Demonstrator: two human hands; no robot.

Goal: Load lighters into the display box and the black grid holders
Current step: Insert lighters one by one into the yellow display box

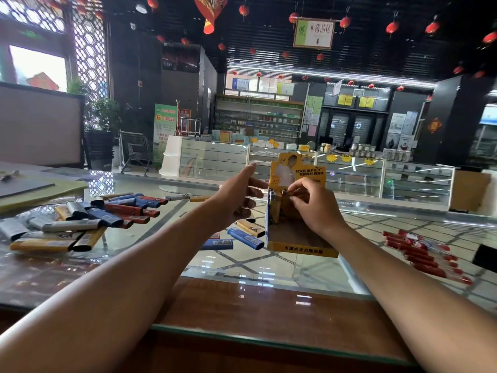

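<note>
Lighters (80, 219): position? (Obs. 1)

Main heap lies loose on the glass bench (295, 270), left of the display box (304, 250). Bodies are blue, red, silver and yellow, lying flat, many overlapping. 2 blue lighters (246, 238) and 1 yellow lighter (250, 227) lie just beside the box's left wall. A row of red lighters (425, 257) lies flat on the right, well apart from the box. (Obs. 2)

Box condition? (Obs. 1)

Yellow card, upright on the bench, top open, printed back panel standing tall behind. Some standing lighters (275, 208) are on end in its rear left corner; the count is not readable. (Obs. 2)

State of the hands? (Obs. 1)

From above, the right hand (314, 208) reaches into the box. Its fingers are curled, and thumb and forefinger pinch the top end of 1 upright lighter (286, 195) at the rear. At the box's left side is the left hand (236, 200), fingers loosely spread, thumb raised, nothing in it. Contact with the wall: cannot tell. (Obs. 2)

Other items? (Obs. 1)

A black thing (485, 258) sits at the right edge, cut off by the frame; cannot identify. (Obs. 2)
</note>
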